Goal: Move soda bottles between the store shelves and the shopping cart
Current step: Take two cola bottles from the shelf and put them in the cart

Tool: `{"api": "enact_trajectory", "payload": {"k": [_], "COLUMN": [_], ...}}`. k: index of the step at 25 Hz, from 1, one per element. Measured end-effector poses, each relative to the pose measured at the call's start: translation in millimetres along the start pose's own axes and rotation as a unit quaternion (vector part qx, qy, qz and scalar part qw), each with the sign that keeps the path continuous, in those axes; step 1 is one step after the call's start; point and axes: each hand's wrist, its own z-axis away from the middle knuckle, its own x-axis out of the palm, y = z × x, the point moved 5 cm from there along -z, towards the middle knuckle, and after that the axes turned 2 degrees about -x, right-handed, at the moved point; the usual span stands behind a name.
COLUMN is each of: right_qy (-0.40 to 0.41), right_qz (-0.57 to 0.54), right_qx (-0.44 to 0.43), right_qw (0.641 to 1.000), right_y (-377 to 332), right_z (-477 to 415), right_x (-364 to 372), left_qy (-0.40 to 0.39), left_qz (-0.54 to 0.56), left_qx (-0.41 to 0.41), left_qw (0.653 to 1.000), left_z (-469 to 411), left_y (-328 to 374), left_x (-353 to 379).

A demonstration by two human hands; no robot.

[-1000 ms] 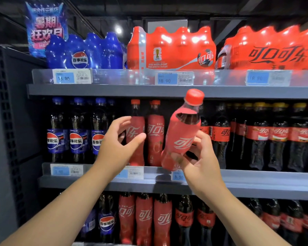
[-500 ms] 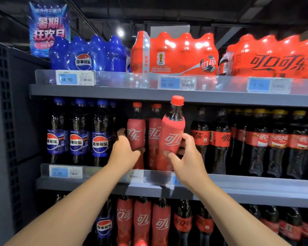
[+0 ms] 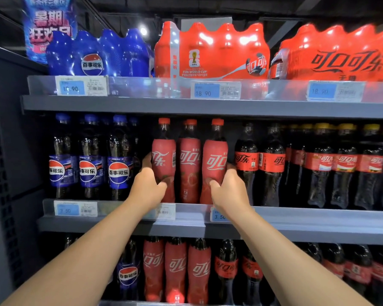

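My left fingers (image 3: pixel 146 161) are curled round the back of the left red-sleeved bottle (image 3: pixel 164 151), with the thumb clamped across the front, low on the sleeve. That's a full wrap from my left hand (image 3: pixel 147 189). Over to the other side: my right fingers (image 3: pixel 230 167) hook round the far flank of the right red-sleeved bottle (image 3: pixel 215 155), thumb pressed on its lower front, and my right hand (image 3: pixel 229 193) has it gripped just as firmly.

Both bottles stand upright, red caps on top, bases down behind the clear front lip of the middle shelf (image 3: pixel 307 219). I can't tell whether they sit on the shelf or hang just above it. Squeezed between them is the middle red-sleeved bottle (image 3: pixel 189 164), upright too, with neither hand on it. The three are packed side by side.

Widening out: just left of my left hand stand the blue-capped Pepsi bottles (image 3: pixel 118 164) in a row. Just right of my right hand come dark cola bottles with red band labels (image 3: pixel 247 162), and beyond those the yellow-capped bottles (image 3: pixel 345 166).

On the shelf above sit a blue shrink-wrapped multipack (image 3: pixel 97 54) and two red multipacks (image 3: pixel 212 51), with a price tag (image 3: pixel 215 92) reading 18.90 on the rail. The shelf below holds more red-sleeved bottles (image 3: pixel 176 268), and a blue banner (image 3: pixel 49 23) hangs at the top left.
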Motion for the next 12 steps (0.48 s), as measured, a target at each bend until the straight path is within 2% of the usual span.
{"api": "enact_trajectory", "payload": {"k": [3,10,12], "right_qy": [0.012,-0.008,0.025], "right_qz": [0.013,0.068,0.03], "right_qx": [0.009,0.022,0.014], "right_qw": [1.0,0.997,0.999], "right_y": [-1,7,11], "right_z": [-4,-2,2], "right_x": [6,7,1], "left_qy": [-0.001,-0.042,-0.035], "left_qz": [-0.007,0.079,0.09], "left_qx": [-0.003,-0.007,-0.01], "left_qw": [1.0,0.996,0.995], "left_z": [-4,-17,-15], "left_y": [-3,-19,-20], "left_x": [2,2,3]}}
